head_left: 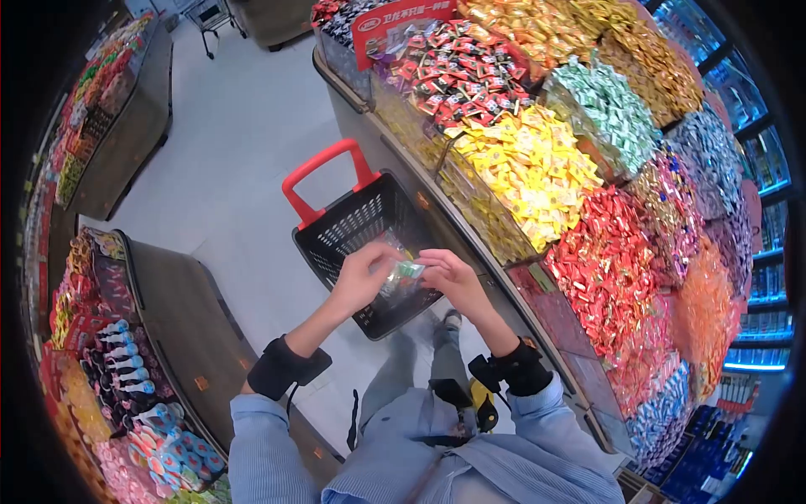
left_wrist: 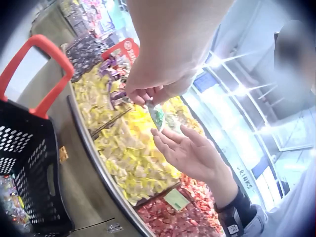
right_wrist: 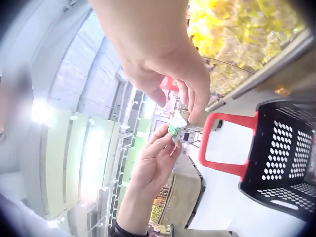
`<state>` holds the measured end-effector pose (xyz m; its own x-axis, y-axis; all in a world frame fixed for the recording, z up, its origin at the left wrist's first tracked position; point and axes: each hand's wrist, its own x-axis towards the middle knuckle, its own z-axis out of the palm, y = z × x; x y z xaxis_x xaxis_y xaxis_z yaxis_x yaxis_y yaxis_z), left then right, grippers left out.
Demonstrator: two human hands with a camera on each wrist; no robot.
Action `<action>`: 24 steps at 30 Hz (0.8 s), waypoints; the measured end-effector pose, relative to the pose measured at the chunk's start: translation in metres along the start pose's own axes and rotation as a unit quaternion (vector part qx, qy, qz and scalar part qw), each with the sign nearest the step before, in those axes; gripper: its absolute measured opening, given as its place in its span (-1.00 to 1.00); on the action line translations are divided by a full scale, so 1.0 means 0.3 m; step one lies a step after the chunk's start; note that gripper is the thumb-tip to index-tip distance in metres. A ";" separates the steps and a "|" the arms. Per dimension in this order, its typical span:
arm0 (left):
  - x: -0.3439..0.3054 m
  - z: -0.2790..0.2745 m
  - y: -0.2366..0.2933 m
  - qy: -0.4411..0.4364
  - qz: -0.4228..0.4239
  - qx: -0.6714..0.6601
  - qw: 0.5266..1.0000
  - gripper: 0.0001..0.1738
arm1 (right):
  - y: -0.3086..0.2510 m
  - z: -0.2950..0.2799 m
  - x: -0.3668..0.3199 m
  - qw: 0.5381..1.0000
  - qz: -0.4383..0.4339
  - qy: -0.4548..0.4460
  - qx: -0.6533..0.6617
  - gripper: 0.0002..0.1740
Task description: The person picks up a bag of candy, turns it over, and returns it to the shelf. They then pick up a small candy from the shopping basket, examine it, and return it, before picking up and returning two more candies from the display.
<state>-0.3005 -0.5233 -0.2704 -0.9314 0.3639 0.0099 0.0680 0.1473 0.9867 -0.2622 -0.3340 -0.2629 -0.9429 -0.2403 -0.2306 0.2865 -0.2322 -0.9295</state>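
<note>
My left hand (head_left: pixel 365 273) pinches a small green-and-white candy wrapper packet (head_left: pixel 409 270) between thumb and fingertips. Close at its other end is my right hand (head_left: pixel 453 277); in the left wrist view that right hand (left_wrist: pixel 190 155) has its fingers extended, fingertips right at the packet (left_wrist: pixel 158 116). From the right wrist, the packet (right_wrist: pixel 175 127) stands up out of the left hand (right_wrist: pixel 155 168), below the parted thumb and fingers of the right hand (right_wrist: pixel 173 74). Beneath both hands is a black shopping basket (head_left: pixel 315 252) with a red handle (head_left: pixel 294 189), holding clear plastic packaging.
To the right, a long counter carries heaps of wrapped sweets: yellow (head_left: pixel 529 172), red (head_left: pixel 600 260) and green (head_left: pixel 604 109). More display stands (head_left: pixel 180 302) line the left side. Grey floor (head_left: pixel 218 176) runs between them, with a shopping cart (head_left: pixel 210 21) far off.
</note>
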 end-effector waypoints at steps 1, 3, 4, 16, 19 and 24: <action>-0.011 0.007 0.049 -0.024 0.023 0.021 0.999 -0.87 | -0.029 0.018 -0.029 1.000 -0.010 0.012 -0.020 -0.67; -0.026 0.019 0.178 -0.062 0.056 0.086 0.993 -0.85 | -0.065 0.031 -0.082 0.996 -0.023 0.015 -0.079 -0.71; -0.032 0.031 0.224 -0.079 0.072 0.116 0.987 -0.83 | -0.082 0.035 -0.109 0.993 -0.028 0.015 -0.110 -0.73; -0.084 0.231 0.495 -0.124 0.013 -0.105 0.987 -0.83 | -0.293 0.007 -0.402 0.997 -0.035 -0.026 -0.061 -0.80; -0.091 0.266 0.517 -0.133 -0.032 -0.105 0.985 -0.85 | -0.310 -0.023 -0.445 0.998 -0.038 -0.020 -0.049 -0.79; -0.085 0.336 0.522 -0.132 -0.032 -0.145 0.980 -0.87 | -0.335 -0.082 -0.483 0.998 -0.026 -0.038 -0.050 -0.78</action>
<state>-0.2300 -0.4170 -0.1323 -0.8026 0.5938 -0.0573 -0.1272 -0.0765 0.9889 -0.1585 -0.2527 -0.1431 -0.9393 -0.3024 -0.1622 0.2157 -0.1529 -0.9644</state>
